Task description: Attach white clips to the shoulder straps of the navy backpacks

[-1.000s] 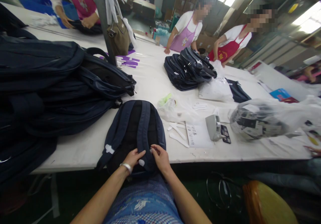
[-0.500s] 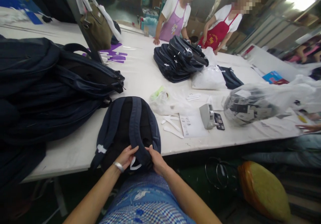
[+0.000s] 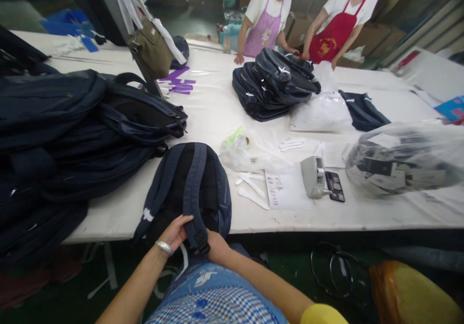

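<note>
A dark navy backpack lies back-up at the table's near edge, its two shoulder straps pointing toward me. My left hand, with a silver bracelet at the wrist, grips the lower end of the right shoulder strap. My right hand is curled under the same strap end at the bag's bottom; its fingers are mostly hidden beneath the fabric. A white strip hangs down between my hands.
A big pile of navy backpacks fills the left. White tags, a paper sheet, a grey device and plastic bags lie to the right. Two people in aprons stand by another backpack stack across the table.
My hands slid down the strap to the bag's bottom edge; the right hand went under the fabric. The white strip now hangs loose below. My view has shifted.
</note>
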A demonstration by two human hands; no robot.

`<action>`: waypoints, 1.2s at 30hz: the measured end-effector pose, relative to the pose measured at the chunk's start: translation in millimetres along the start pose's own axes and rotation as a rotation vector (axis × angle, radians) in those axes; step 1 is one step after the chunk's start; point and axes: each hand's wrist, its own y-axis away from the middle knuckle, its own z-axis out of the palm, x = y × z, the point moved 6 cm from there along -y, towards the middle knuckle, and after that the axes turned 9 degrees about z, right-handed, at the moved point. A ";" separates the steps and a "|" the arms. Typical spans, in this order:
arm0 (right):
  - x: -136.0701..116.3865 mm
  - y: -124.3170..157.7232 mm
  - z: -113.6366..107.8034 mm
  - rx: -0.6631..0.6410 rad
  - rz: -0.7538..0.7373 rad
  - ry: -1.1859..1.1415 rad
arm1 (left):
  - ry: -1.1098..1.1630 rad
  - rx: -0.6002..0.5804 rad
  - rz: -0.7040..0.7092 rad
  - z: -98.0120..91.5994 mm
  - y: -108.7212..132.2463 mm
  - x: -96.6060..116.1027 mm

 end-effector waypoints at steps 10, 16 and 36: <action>27.1 -22.2 -93.6 0.131 0.102 -0.049 | 0.013 0.049 0.039 22.9 -9.5 -35.0; 32.8 -71.9 -78.3 -0.152 0.162 0.168 | -0.005 0.183 0.151 34.6 -20.8 -54.3; 24.6 -122.2 -68.6 -0.426 0.255 0.080 | 0.163 0.205 0.262 42.6 -11.5 -62.0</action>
